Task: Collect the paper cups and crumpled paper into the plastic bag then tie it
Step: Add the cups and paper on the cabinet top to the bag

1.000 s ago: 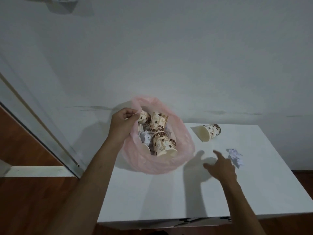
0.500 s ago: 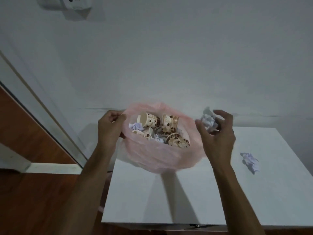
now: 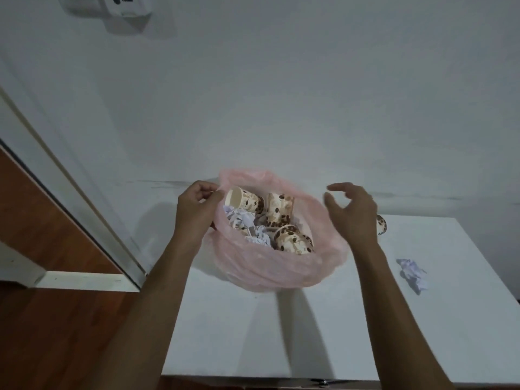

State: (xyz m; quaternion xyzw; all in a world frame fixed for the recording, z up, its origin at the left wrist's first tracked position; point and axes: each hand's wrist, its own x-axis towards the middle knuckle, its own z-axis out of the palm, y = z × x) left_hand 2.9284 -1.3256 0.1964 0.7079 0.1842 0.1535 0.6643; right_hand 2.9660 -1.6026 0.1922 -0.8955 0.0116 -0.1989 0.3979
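A pink plastic bag [image 3: 264, 266] stands open on the far left of the white table [image 3: 337, 327]. Inside lie several paper cups with a brown bean print [image 3: 292, 239] and crumpled paper balls [image 3: 260, 235]. My left hand [image 3: 197, 205] pinches the bag's left rim. My right hand [image 3: 351, 212] hovers over the bag's right rim, fingers spread and empty. One more paper cup [image 3: 381, 224] lies on the table, mostly hidden behind my right hand. A crumpled paper [image 3: 412, 274] lies on the table to the right.
A white wall rises right behind the table, with a white box [image 3: 112, 7] mounted high on it. A door frame [image 3: 70, 192] and brown wooden floor [image 3: 56, 333] lie to the left. The table's front edge is near me.
My right hand picked up a crumpled paper, brought it over the bag, and now is empty; a paper ball more lies in the bag. My left hand kept hold of the rim.
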